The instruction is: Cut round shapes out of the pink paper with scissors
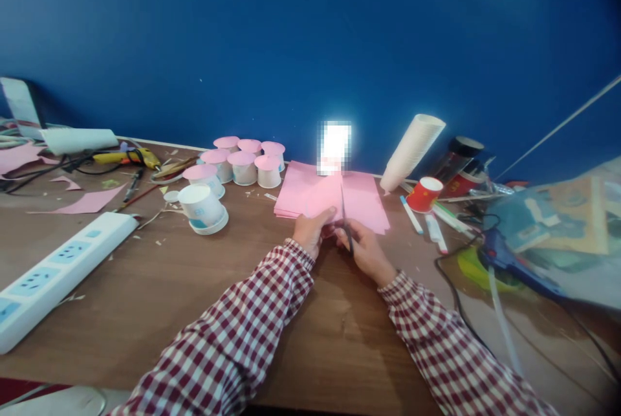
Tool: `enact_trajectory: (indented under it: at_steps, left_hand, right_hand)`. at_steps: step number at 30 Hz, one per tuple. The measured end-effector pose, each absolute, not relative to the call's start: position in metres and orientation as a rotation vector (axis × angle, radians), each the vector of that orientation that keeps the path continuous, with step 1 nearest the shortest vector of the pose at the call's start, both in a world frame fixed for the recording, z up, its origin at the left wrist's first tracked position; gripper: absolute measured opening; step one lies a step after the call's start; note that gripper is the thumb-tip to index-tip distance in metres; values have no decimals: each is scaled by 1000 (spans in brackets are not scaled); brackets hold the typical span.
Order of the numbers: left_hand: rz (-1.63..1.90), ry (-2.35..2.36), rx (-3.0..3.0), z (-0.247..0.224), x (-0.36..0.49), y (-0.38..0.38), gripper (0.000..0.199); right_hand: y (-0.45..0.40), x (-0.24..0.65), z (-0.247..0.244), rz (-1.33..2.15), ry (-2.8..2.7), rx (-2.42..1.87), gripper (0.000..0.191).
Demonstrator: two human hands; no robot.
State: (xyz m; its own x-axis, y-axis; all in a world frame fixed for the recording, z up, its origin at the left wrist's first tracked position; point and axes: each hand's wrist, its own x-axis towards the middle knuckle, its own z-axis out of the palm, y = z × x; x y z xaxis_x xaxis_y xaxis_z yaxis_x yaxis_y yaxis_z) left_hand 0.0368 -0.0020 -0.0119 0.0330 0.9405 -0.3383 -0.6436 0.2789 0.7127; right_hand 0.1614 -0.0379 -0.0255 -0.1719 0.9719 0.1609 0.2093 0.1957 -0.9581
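Note:
My left hand (313,229) grips a piece of pink paper (324,197), thumb on top. Scissors (347,228) are in my right hand (366,249), their blades pointing away from me along the right side of the held paper. Both hands are close together, nearly touching. Behind and beneath the held piece lies a stack of pink sheets (291,193) on the table. To the left, several paper cups (244,173) stand topped with pink paper discs (241,158).
White cups (198,206) and a power strip (68,273) are at left, with pink scraps (90,201) behind. A leaning cup stack (412,151), red cup (424,195), markers (411,214) and a blue glue gun (514,264) are at right. A blue wall (291,34) stands behind.

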Motion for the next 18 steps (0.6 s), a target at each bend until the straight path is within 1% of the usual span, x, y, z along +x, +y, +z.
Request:
enact_trajectory:
  at_steps: [18]
  left_hand:
    - [1250, 889, 413, -17, 37, 1, 27]
  right_hand:
    - [-39, 162, -24, 1042, -1595, -1186, 30]
